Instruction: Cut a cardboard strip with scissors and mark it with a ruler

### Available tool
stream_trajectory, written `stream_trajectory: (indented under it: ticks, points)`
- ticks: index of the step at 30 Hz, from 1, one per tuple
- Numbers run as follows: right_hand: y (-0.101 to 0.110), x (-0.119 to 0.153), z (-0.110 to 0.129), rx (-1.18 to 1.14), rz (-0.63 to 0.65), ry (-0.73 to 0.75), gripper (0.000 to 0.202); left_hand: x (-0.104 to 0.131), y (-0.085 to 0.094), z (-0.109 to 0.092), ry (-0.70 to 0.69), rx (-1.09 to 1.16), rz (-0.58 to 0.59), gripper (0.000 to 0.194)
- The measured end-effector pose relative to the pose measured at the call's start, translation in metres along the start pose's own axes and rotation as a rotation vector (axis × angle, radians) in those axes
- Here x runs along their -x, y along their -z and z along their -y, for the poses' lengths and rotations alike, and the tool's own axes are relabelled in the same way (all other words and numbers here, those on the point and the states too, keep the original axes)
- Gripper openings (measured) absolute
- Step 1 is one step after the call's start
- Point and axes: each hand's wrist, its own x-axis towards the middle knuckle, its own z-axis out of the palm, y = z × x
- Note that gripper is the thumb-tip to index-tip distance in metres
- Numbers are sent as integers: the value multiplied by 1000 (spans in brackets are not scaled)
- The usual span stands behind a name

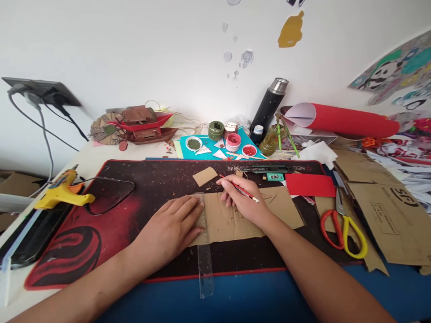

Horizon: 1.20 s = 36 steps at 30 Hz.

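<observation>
A clear plastic ruler [206, 269] lies upright in the view, across the left end of a brown cardboard piece [217, 226] on the desk mat. My left hand [175, 222] rests flat on the ruler and the cardboard's left end, fingers stretched out and pressing down. My right hand [240, 195] is closed around a red pencil [243, 192], its eraser end toward me and its tip pointing up and left, close to the cardboard's upper edge. Faint pencil marks show on the cardboard. A small cardboard rectangle [205, 176] lies just beyond the ruler's top.
Scissors [343, 231] with red and yellow handles lie at right by folded cardboard [393, 220]. A yellow glue gun [63, 190] sits at left with its cord. Behind stand paint jars [216, 131], a black thermos [269, 103] and a utility knife [269, 169].
</observation>
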Motion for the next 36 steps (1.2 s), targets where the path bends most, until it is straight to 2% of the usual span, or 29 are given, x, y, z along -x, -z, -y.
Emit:
stream_trajectory:
  ticks: [3, 10, 25, 36]
  points:
    - [0, -1, -2, -13, -12, 4, 39, 3, 2, 3, -23, 16, 25, 55]
    - [0, -1, -4, -25, -25, 13, 40, 9, 5, 8, -74, 37, 12, 54]
    - [-1, 0, -3, 15, -26, 6, 45, 9, 1, 7, -38, 69, 31, 62]
    - [-1, 1, -1, 77, 3, 34, 38, 6, 4, 5, -50, 54, 28, 64]
